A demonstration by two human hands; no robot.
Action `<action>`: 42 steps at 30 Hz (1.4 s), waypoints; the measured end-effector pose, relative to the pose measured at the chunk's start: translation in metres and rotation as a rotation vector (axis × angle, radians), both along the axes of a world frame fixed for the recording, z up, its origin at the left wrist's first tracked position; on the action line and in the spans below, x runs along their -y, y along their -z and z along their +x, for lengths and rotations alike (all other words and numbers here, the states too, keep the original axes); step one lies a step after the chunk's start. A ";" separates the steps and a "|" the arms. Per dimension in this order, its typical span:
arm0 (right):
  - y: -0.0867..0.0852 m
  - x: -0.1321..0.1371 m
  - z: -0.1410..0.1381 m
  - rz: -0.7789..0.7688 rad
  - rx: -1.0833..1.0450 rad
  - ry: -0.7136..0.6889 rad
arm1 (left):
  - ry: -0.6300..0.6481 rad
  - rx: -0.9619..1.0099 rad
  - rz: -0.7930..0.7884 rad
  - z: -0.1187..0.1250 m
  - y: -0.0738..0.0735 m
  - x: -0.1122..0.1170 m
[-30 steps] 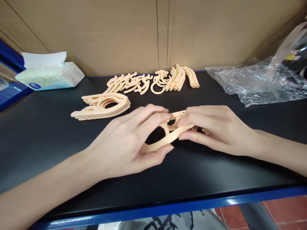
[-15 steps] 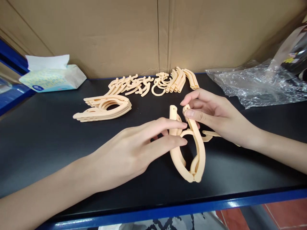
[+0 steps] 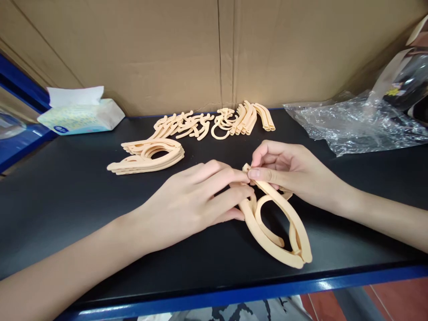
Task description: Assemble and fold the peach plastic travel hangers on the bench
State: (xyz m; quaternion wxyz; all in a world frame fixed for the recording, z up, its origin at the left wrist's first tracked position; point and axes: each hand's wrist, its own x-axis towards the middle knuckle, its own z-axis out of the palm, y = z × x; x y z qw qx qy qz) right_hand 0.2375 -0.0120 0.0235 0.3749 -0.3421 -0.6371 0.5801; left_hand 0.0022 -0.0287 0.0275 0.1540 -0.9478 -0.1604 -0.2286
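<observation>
A peach plastic hanger piece [image 3: 284,232], folded into two curved arms, lies near the front edge of the black table [image 3: 67,200]. My left hand [image 3: 197,200] grips its left arm with the fingers curled round it. My right hand [image 3: 290,174] pinches the upper tip of the same piece between thumb and forefinger. Both hands meet at the piece's top end. A small loose peach part lies under my right hand, mostly hidden.
A stack of assembled peach hangers [image 3: 149,156] lies left of centre. Several loose hooks and arms [image 3: 217,120] sit at the back by the cardboard wall. A tissue pack [image 3: 80,116] is at back left, crumpled clear plastic bags [image 3: 361,120] at right. A blue rim [image 3: 234,292] edges the table front.
The hanger piece was turned from lying flat to pointing toward me, then folded down; its two open top ends have been brought together under my fingertips.
</observation>
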 end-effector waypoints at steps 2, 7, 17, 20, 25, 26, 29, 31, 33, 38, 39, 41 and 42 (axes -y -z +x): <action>0.000 0.002 0.000 -0.035 -0.024 -0.011 | 0.009 -0.043 0.116 0.000 0.000 -0.002; 0.000 0.005 0.002 -0.090 -0.038 -0.010 | 0.028 -0.066 0.166 0.000 0.005 -0.006; -0.007 0.009 0.001 -0.066 -0.087 -0.094 | 0.000 -0.017 0.203 0.000 0.003 -0.002; -0.005 0.008 0.002 -0.063 -0.081 -0.111 | -0.007 0.021 0.180 0.000 0.003 -0.001; -0.003 0.008 0.000 -0.112 -0.066 -0.167 | -0.050 0.037 0.074 0.005 0.001 0.003; -0.002 0.008 0.000 -0.114 -0.054 -0.168 | -0.053 0.021 0.068 0.005 0.002 0.003; 0.001 0.009 0.001 -0.102 -0.011 -0.167 | -0.036 -0.035 0.110 0.003 0.005 0.003; 0.003 0.010 0.003 -0.067 0.007 -0.179 | -0.042 -0.061 0.148 0.001 0.007 0.001; 0.004 0.011 0.004 -0.024 0.026 -0.191 | -0.060 -0.077 0.182 0.000 0.007 -0.001; 0.004 0.014 0.001 -0.042 0.100 -0.202 | -0.101 -0.127 0.209 -0.001 -0.001 -0.002; 0.004 0.014 0.000 -0.055 0.101 -0.211 | -0.106 -0.134 0.207 0.000 -0.002 -0.002; 0.004 0.014 -0.001 -0.066 0.109 -0.232 | -0.118 -0.128 0.205 -0.001 0.000 -0.001; 0.003 0.015 0.000 -0.053 0.129 -0.237 | -0.122 -0.120 0.201 -0.001 0.002 -0.001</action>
